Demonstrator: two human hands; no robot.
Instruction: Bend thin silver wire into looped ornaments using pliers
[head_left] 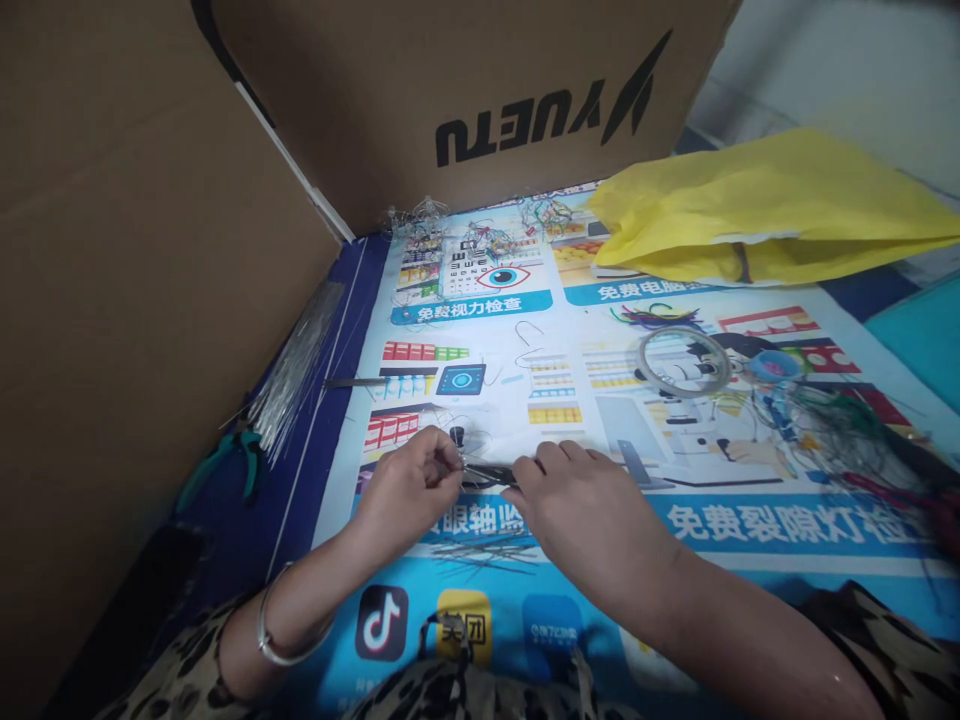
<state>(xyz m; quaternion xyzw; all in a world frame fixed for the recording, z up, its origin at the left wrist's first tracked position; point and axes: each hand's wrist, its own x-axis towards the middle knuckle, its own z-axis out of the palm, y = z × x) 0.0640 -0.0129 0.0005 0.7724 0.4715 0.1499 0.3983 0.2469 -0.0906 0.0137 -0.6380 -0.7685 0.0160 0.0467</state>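
My left hand [409, 488] is pinched shut on a thin wire near the middle of the printed poster [750, 520] covering the table. My right hand [581, 495] is closed around a dark slim tool [489, 472], likely pliers, whose tip meets the wire between my two hands. The fingertips of both hands almost touch. Several short dark wire pieces [480, 553] lie on the poster just below my hands. A silver bangle [274, 640] sits on my left wrist.
Cardboard walls [150, 250] stand at the left and back. A bundle of silver wires [296, 370] and green-handled pliers [240, 460] lie at left. A tape roll [682, 362], tangled coloured wires [817, 410] and a yellow bag [757, 210] lie at right.
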